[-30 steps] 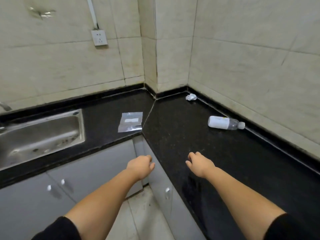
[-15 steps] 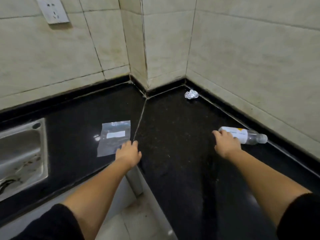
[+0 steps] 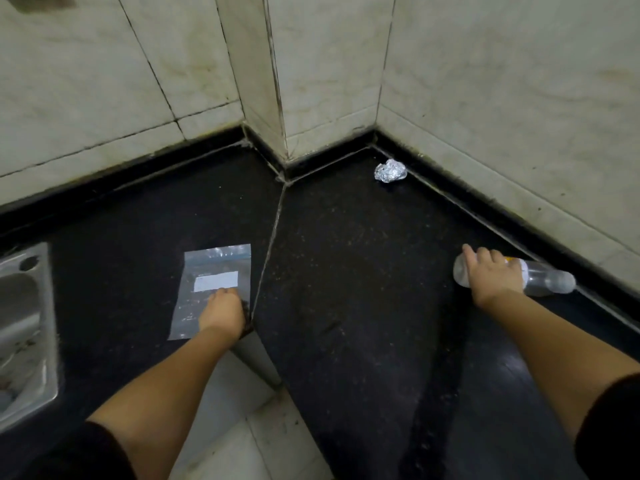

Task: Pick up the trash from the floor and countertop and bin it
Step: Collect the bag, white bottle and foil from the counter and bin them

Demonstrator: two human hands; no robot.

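Note:
A clear plastic bag (image 3: 207, 271) with a white label lies flat on the black countertop (image 3: 346, 271), left of the corner seam. My left hand (image 3: 221, 311) rests on the bag's lower right part, fingers curled down onto it. A clear plastic bottle (image 3: 543, 280) lies on its side near the right wall. My right hand (image 3: 493, 277) is wrapped over the bottle's middle, gripping it. A crumpled ball of foil (image 3: 389, 170) sits in the far corner, apart from both hands.
A steel sink (image 3: 24, 327) is set into the counter at the left edge. Tiled walls (image 3: 485, 98) close the counter at the back and right. Pale floor tiles (image 3: 242, 427) show below the counter's inner corner.
Both hands have reached forward: the left from the counter edge onto the plastic bag, the right onto the bottle, closing over it. The camera has moved closer and lower.

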